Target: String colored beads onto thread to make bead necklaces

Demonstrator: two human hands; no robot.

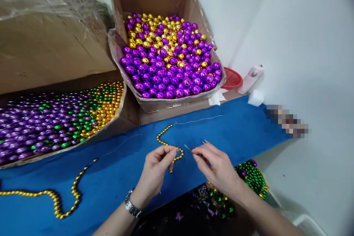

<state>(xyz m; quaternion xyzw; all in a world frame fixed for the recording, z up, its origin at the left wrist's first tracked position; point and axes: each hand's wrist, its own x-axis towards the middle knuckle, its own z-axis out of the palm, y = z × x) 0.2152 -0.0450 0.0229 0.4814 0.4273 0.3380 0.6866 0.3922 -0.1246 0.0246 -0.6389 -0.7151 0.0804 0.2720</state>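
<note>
My left hand, with a patterned band at the wrist, pinches a short string of gold beads above the blue table cover. The string bends away from my fingers, and a thin pale thread trails from its far end. To the right, my right hand is closed in a pinch. A thin pale sliver sticks out from its fingertips toward my left hand; its kind is too small to make out. A longer gold bead strand lies loosely curved at the left.
A carton of large purple and gold balls stands behind the blue cover. Another carton, at left, holds small purple, green and gold beads. A red basket and white block sit back right. Green beads are heaped below.
</note>
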